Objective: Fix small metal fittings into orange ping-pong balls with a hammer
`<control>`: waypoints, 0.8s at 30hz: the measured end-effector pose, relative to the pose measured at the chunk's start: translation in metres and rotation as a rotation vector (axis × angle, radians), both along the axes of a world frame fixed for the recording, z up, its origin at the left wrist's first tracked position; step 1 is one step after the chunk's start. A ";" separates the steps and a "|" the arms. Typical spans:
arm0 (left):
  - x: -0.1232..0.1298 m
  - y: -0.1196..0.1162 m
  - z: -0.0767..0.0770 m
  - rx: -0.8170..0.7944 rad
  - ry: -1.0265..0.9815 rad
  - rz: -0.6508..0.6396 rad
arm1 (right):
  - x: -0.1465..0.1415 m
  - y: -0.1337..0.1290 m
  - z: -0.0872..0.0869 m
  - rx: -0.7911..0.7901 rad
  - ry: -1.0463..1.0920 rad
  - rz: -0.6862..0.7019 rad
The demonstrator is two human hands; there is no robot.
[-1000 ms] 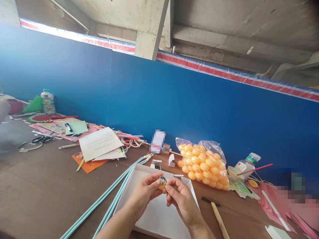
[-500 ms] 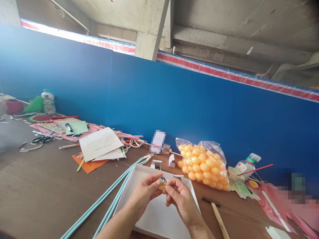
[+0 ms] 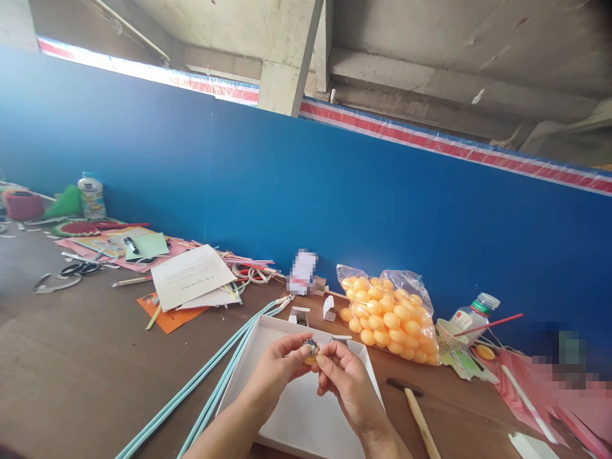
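Observation:
My left hand [image 3: 278,366] is closed, its thumb and fingers pinching a small shiny gold-and-silver ball [image 3: 310,350]. My right hand [image 3: 343,377] meets it from the right, thumb and forefinger pressed together at the ball's lower edge; whatever is between those fingertips is too small to make out. Both hands are above a shallow white box [image 3: 306,427] that lies on the brown table. Just past the right fingers, a small grey object at the box's far edge is partly hidden.
Pale blue cords [image 3: 210,368] run along the box's left side. To the right lies a hammer [image 3: 417,408]. Behind are a bag of orange balls [image 3: 389,315], small white cartons [image 3: 329,308] and a bottle [image 3: 482,310]. Papers [image 3: 191,275] and scissors [image 3: 83,268] lie at the left.
Both hands keep nearly the same pose around the ball, with the ball seemingly turned slightly. A blurred grey shape at the far left edge has mostly gone from view, uncovering a pink roll.

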State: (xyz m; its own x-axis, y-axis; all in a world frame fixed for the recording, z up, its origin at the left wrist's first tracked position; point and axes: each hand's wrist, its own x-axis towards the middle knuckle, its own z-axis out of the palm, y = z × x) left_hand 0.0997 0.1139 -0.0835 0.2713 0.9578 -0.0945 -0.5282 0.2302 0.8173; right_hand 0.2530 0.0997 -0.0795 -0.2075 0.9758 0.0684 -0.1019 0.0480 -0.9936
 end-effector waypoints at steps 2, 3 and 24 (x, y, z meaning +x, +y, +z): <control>0.000 0.000 -0.001 0.002 0.010 0.006 | 0.000 0.000 0.000 0.002 0.007 0.002; 0.001 0.000 -0.001 0.001 0.012 0.009 | 0.000 0.000 0.000 0.004 0.009 0.003; -0.001 -0.005 0.004 0.032 0.054 0.020 | 0.002 0.000 0.005 0.000 -0.039 -0.023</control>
State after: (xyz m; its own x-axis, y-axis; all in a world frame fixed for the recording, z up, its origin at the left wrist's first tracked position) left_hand 0.0987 0.1092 -0.0795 0.2476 0.9658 -0.0774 -0.4872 0.1932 0.8517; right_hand 0.2546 0.0996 -0.0748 -0.1874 0.9804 0.0604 -0.0620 0.0496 -0.9968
